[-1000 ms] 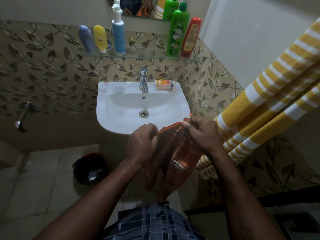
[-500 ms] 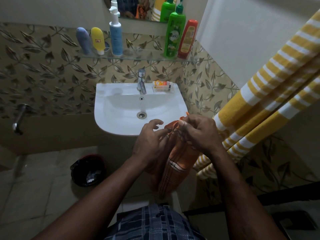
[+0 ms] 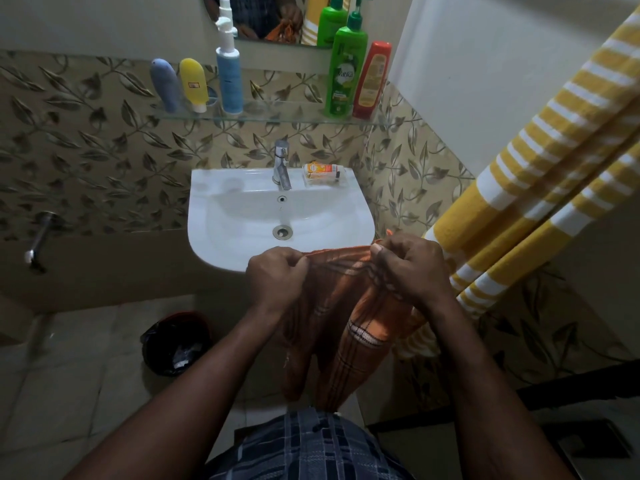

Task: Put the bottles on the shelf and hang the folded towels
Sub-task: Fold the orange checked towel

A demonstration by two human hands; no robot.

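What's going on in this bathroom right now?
A person stands in front of the sink, holding an orange checked towel. The left hand and the right hand each pinch its top edge, which is stretched between them while the rest hangs down. Five bottles already stand on the glass shelf above the sink. A yellow-and-white striped towel hangs at the right.

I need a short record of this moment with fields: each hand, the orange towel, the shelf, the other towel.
left hand: pinches the top edge of the orange towel
right hand: pinches the same edge, further right
orange towel: spread between both hands, rest hangs down
glass shelf: five bottles stand on it
yellow striped towel: hangs at the right
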